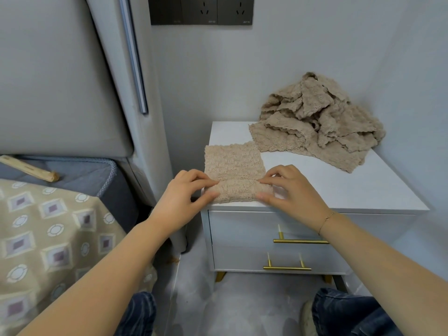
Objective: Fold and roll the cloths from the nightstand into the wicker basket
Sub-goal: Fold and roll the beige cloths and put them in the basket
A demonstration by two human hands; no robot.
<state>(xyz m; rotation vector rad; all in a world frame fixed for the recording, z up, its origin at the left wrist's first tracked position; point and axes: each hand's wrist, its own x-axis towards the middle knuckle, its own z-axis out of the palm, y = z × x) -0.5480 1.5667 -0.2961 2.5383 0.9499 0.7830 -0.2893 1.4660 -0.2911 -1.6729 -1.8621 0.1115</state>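
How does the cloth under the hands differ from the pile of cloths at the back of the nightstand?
The cloth under the hands lies flat, its near edge rolled; the pile of cloths is crumpled and heaped. The flat cloth sits at the nightstand's front left corner, pinched by the left hand and right hand; the pile sits back right, untouched. Both are beige and fuzzy.

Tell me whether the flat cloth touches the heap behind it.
Touching: the head view shows the flat cloth's far right corner meeting the heap's front edge.

Both the left hand (186, 190) and right hand (288, 187) are pinching the cloth's (234, 166) rolled near edge on the nightstand (339, 185), in front of the cloth pile (320, 122).
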